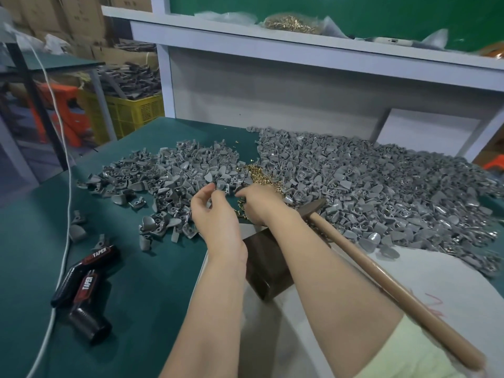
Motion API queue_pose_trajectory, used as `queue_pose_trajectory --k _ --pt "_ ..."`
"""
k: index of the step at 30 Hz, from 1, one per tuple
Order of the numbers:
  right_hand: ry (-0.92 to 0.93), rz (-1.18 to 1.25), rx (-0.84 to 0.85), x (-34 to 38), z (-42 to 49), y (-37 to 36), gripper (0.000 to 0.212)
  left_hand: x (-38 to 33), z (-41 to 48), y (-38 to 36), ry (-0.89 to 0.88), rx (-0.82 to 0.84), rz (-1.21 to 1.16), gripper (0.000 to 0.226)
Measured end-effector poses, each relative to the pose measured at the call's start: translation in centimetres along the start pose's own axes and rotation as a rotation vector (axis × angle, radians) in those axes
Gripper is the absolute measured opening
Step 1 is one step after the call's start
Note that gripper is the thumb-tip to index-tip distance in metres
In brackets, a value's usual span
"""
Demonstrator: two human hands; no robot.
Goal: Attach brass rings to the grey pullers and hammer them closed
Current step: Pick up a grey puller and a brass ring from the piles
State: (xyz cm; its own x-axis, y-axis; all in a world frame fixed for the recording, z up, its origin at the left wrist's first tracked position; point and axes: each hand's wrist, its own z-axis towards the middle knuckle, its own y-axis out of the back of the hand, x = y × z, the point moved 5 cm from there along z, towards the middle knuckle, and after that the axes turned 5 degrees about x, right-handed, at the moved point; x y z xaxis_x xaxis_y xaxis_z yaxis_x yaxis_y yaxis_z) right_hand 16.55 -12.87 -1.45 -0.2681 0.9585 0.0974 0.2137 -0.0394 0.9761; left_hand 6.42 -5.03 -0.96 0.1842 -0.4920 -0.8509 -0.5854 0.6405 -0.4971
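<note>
Reaching forward side by side, both forearms bring the left hand and right hand together above the dark metal block. Grey pullers lie heaped at 10 and 2 o'clock of the hands, with the brass rings at 12 o'clock. Left fingers curl, thumb near forefinger; right fingers curl palm-down onto the rings; neither grip can be confirmed.

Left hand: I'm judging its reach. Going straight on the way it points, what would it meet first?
Probably the near edge of the left pile of grey pullers, just beyond the fingertips of the left hand. The brass rings lie right of that line. Depth is hard to judge.
</note>
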Motion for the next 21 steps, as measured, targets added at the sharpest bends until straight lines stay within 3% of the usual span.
queue_pose_trajectory --k 4,7,12,13,15,18,21 --pt "-0.054 -0.054 -0.062 -0.1 0.6 -0.1 0.042 0.1 0.1 0.0 0.0 -0.005 0.0 0.021" --pt "-0.043 0.06 -0.117 -0.4 0.5 0.2 0.029 0.0 0.0 0.0 -0.005 -0.003 0.004 0.022" --pt "0.002 0.606 -0.369 -1.9 -2.3 3.0 0.015 -0.1 0.0 -0.1 0.005 0.025 0.011 0.021" --pt "0.021 0.736 -0.358 -2.2 -3.0 3.4 0.006 -0.1 -0.1 -0.2 0.005 0.045 0.03 0.021" --pt "0.057 0.915 -0.302 -2.3 -4.4 4.0 0.013 -0.2 -0.2 -0.5 -0.013 0.105 0.082 0.019" --pt "0.187 0.93 -0.293 -1.7 -6.7 5.2 0.014 -1.0 -0.4 -1.1 -0.178 0.196 0.288 0.007" --pt "0.323 0.816 -0.272 -0.4 -8.6 5.9 0.015 -1.6 -0.6 -1.4 -0.318 0.241 0.415 0.023"
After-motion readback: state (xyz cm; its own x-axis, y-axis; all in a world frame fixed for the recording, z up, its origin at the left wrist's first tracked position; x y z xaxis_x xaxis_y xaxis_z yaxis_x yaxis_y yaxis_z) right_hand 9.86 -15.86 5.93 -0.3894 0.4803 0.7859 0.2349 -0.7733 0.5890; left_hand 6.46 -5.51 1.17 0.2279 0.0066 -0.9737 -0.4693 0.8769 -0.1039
